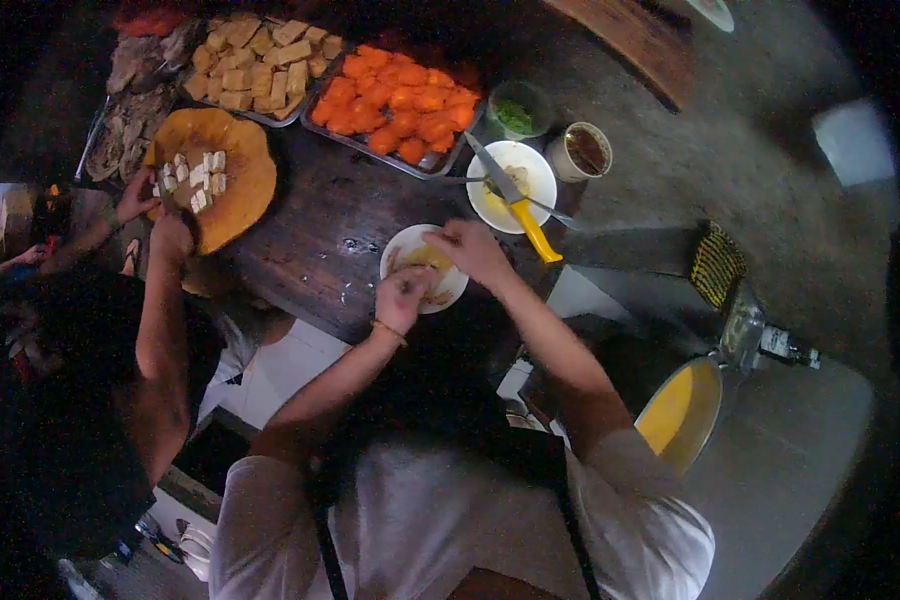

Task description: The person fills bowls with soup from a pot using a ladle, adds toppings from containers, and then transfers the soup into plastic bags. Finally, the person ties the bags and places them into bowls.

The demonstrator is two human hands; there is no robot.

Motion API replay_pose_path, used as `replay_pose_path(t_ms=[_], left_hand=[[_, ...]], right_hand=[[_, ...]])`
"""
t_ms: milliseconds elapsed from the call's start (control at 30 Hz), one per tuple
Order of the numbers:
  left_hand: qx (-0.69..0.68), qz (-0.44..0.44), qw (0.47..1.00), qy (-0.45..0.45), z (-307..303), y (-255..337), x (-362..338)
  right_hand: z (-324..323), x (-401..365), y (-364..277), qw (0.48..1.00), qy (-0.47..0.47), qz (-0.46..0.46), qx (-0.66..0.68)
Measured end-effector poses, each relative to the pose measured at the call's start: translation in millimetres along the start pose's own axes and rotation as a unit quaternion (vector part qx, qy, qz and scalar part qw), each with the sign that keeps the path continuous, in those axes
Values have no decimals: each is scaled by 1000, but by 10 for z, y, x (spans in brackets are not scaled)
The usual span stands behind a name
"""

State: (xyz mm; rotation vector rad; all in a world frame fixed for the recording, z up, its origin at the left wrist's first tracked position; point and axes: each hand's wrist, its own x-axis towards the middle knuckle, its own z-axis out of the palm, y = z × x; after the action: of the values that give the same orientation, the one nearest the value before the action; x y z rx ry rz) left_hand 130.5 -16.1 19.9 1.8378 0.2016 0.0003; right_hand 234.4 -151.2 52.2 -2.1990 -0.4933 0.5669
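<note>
My left hand point(402, 296) and my right hand point(473, 250) meet over a small white plate point(454, 287) on the dark wooden table point(320, 230). Between them lies a pale yellow piece of food point(425, 257). My left hand is curled at the plate's near-left rim with its fingers on the food. My right hand reaches in from the right and pinches the same food. The hands hide most of the plate.
A yellow-handled knife point(530, 225) lies across a white bowl point(525, 165). Trays of orange pieces point(400, 105) and tan cubes point(255, 60) stand at the back. At the left, another person's hands point(155, 205) work at a halved pumpkin point(235, 175) holding white cubes. A yellow basin point(680, 412) sits right.
</note>
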Motion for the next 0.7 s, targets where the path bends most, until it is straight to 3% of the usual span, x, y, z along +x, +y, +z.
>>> replay_pose_path(t_ms=[33,67,100,133,200,233,300,333,367,433,467,500,533,567,633,700], left_hand=[[-1,-2,1000,-2,28,12,1],[-199,-141,969,26,57,29,-2],[-384,-273,880,50,93,56,-10],[-385,-275,880,45,126,139,-21],[-504,-360,781,75,166,330,-69],[-502,-361,782,74,191,304,-75],[-446,-266,851,75,227,204,-35],[-444,-265,853,72,185,149,-10],[-419,-235,877,14,87,79,26],[-387,-132,904,-125,-109,105,123],[-387,-130,904,-126,-164,-2,192],[-196,39,968,-151,-213,-137,266],[10,206,964,-166,-233,-262,301],[92,172,965,-176,-284,55,290],[134,201,947,-210,-314,215,335],[176,231,926,-239,-304,220,368]], right_hand=[[7,-181,-2,991,-13,131,26],[141,-351,7,990,-12,136,27],[353,-499,39,969,23,177,172],[523,-582,73,924,60,211,312],[760,-630,56,902,79,205,370],[831,-642,66,877,96,194,429],[971,-630,307,869,69,206,445],[1028,-613,435,861,39,219,458],[871,-614,356,860,43,218,460],[337,-645,98,818,-70,251,513],[272,-590,195,867,-78,253,422],[177,-567,228,957,-38,119,264],[115,-556,241,996,5,-22,92],[67,-558,170,995,6,-22,93],[-100,-567,-73,969,-50,-66,-231],[-278,-577,-309,975,-53,-89,-195]])
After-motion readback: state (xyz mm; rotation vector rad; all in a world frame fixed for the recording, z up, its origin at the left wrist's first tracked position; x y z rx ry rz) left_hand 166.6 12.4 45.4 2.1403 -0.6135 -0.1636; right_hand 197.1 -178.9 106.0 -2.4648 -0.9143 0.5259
